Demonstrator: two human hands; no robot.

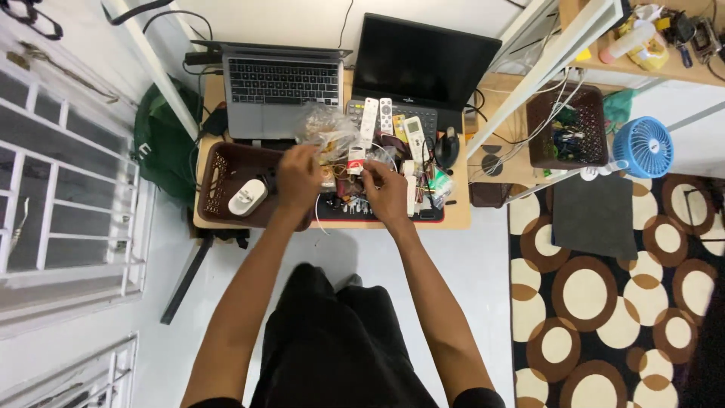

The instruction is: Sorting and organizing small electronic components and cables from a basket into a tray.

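a: where are the hands?

b: both over the middle of the desk. the left hand hovers by the inner edge of the brown basket, fingers curled and pinched on a crinkled clear bag that rises from its grip. the right hand sits just beside it, fingertips drawn together on a small white-and-red piece at the bag's lower edge.

a: sure about the right pinch?

b: it looks closed on that piece, but the piece is too small to name. a thin white wire loops down off the desk edge between the hands.

a: why hold the bag up like that?

b: my guess: lifted, its mouth stays near both hands, so one steadies while the other works at the opening.

a: what's around them?

b: the basket holds a white charger, in easy reach of the left hand. behind the bag stand an open laptop and a dark monitor. two white remotes lie on a keyboard just past the hands. small electronics clutter the dark mat under the right hand.

a: farther out?

b: a second basket of cables to the right, a blue fan beyond it, and a brown rug with cream circles on the floor.
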